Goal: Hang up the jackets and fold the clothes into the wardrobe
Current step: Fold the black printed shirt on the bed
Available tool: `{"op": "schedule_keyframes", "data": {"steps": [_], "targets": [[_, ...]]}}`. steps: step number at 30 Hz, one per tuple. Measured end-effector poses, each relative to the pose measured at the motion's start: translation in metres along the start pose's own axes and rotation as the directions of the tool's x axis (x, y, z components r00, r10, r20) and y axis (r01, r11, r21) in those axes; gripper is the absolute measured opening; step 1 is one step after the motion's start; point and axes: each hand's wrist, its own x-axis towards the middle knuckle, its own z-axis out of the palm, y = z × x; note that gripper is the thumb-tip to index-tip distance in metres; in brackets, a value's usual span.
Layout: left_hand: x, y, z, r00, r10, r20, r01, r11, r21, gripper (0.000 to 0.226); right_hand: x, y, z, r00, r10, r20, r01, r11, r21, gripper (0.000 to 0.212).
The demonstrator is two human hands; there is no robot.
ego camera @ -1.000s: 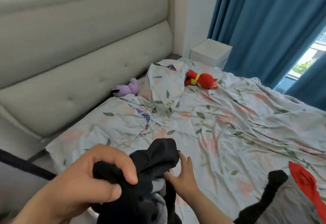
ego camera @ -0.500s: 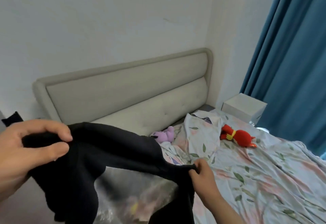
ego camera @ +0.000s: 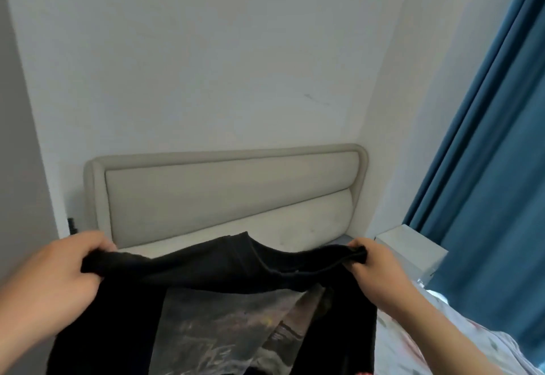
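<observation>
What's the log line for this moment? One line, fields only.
left hand: grips black shirt | right hand: grips black shirt | shirt: held up, spread between hands | behind: headboard

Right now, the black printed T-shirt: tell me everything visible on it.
Black soft-knit T-shirt with a faded grey graphic print across its body. Held up and spread in mid-air before the beige padded headboard, neckline sagging at centre. Left hand and right hand each grip a bunched shoulder; the hem runs out of frame.

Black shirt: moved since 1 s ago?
Yes. Up and spread out: earlier bunched low over the bed, the black shirt now stretches across the lower edge of the headboard, gripped by the left hand and right hand.
</observation>
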Motion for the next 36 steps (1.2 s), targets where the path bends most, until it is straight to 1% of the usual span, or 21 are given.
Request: {"op": "schedule_keyframes", "data": {"steps": [1, 2, 4, 7, 9, 11, 13, 14, 15, 16, 17, 18, 20, 21, 23, 25, 27, 29, 31, 34, 36], "targets": [[-0.005, 0.016, 0.001, 0.999, -0.011, 0.048, 0.012, 1.0, -0.015, 0.047, 0.005, -0.008, -0.001, 1.0, -0.018, 0.001, 0.018, 1.0, -0.009, 0.017], [-0.005, 0.02, 0.009, 0.999, 0.017, 0.043, -0.018, 0.999, 0.027, 0.05, 0.009, -0.016, -0.002, 1.0, -0.026, -0.001, 0.026, 1.0, -0.003, 0.016], [-0.004, 0.012, 0.02, 0.989, -0.041, 0.143, 0.055, 0.994, -0.096, 0.056, 0.02, -0.03, -0.003, 1.0, -0.021, -0.011, 0.021, 0.998, 0.063, 0.013], [-0.007, 0.018, 0.043, 0.953, -0.091, 0.288, 0.182, 0.933, -0.31, 0.06, 0.036, -0.045, -0.003, 1.0, -0.022, 0.012, 0.019, 0.978, 0.209, 0.009], [-0.009, 0.022, 0.06, 0.9, -0.138, 0.413, 0.316, 0.86, -0.4, 0.047, 0.045, -0.048, 0.002, 0.996, -0.033, 0.085, 0.009, 0.961, 0.277, 0.011], [-0.011, 0.015, 0.081, 0.856, -0.19, 0.481, 0.426, 0.785, -0.449, 0.032, 0.05, -0.043, 0.014, 0.986, -0.038, 0.165, -0.02, 0.941, 0.337, 0.014], [-0.016, 0.008, 0.1, 0.821, -0.187, 0.539, 0.458, 0.779, -0.427, 0.043, 0.054, -0.033, 0.032, 0.974, -0.036, 0.223, -0.054, 0.922, 0.383, 0.019], [-0.019, 0.004, 0.111, 0.809, -0.173, 0.562, 0.455, 0.789, -0.413, 0.039, 0.055, -0.027, 0.044, 0.968, -0.03, 0.248, -0.076, 0.91, 0.409, 0.026], [-0.021, -0.002, 0.123, 0.805, -0.159, 0.572, 0.438, 0.809, -0.391, 0.025, 0.058, -0.017, 0.056, 0.963, -0.015, 0.27, -0.111, 0.888, 0.445, 0.033], [-0.021, -0.008, 0.133, 0.811, -0.165, 0.561, 0.426, 0.824, -0.373, 0.011, 0.062, -0.008, 0.069, 0.955, -0.007, 0.295, -0.142, 0.865, 0.48, 0.036], [-0.022, -0.02, 0.145, 0.823, -0.216, 0.526, 0.434, 0.836, -0.336, 0.015, 0.065, 0.003, 0.084, 0.947, -0.005, 0.321, -0.166, 0.848, 0.504, 0.036], [-0.022, -0.035, 0.158, 0.838, -0.261, 0.479, 0.44, 0.842, -0.312, 0.026, 0.069, 0.014, 0.1, 0.941, -0.008, 0.339, -0.179, 0.837, 0.517, 0.033], [-0.025, -0.064, 0.182, 0.861, -0.289, 0.418, 0.435, 0.844, -0.313, 0.059, 0.079, 0.04, 0.138, 0.936, -0.037, 0.351, -0.167, 0.83, 0.532, 0.027], [-0.032, -0.076, 0.192, 0.859, -0.311, 0.408, 0.453, 0.833, -0.318, 0.056, 0.083, 0.054, 0.159, 0.931, -0.057, 0.36, -0.154, 0.835, 0.529, 0.031], [-0.039, -0.1, 0.217, 0.902, -0.345, 0.261, 0.42, 0.841, -0.341, 0.022, 0.086, 0.085, 0.208, 0.932, -0.097, 0.348, -0.099, 0.857, 0.505, 0.031], [-0.046, -0.128, 0.239, 0.92, -0.377, 0.104, 0.391, 0.874, -0.289, 0.044, 0.082, 0.112, 0.253, 0.927, -0.138, 0.35, -0.055, 0.871, 0.489, 0.033], [-0.055, -0.152, 0.264, 0.934, -0.357, 0.01, 0.354, 0.922, -0.161, 0.05, 0.081, 0.138, 0.294, 0.903, -0.193, 0.383, -0.01, 0.883, 0.469, 0.043], [-0.064, -0.173, 0.286, 0.936, -0.351, -0.018, 0.348, 0.933, -0.089, 0.049, 0.075, 0.161, 0.326, 0.863, -0.253, 0.437, 0.045, 0.9, 0.433, 0.051], [-0.077, -0.191, 0.306, 0.943, -0.332, -0.001, 0.332, 0.943, -0.007, 0.045, 0.065, 0.18, 0.347, 0.849, -0.288, 0.444, 0.098, 0.91, 0.404, 0.051], [-0.104, -0.204, 0.324, 0.95, -0.312, 0.028, 0.31, 0.949, 0.063, 0.034, 0.048, 0.205, 0.361, 0.874, -0.347, 0.341, 0.226, 0.91, 0.347, 0.039], [-0.124, -0.207, 0.329, 0.944, -0.329, -0.009, 0.329, 0.94, 0.093, 0.022, 0.04, 0.223, 0.357, 0.899, -0.365, 0.243, 0.265, 0.894, 0.362, 0.033]]}}
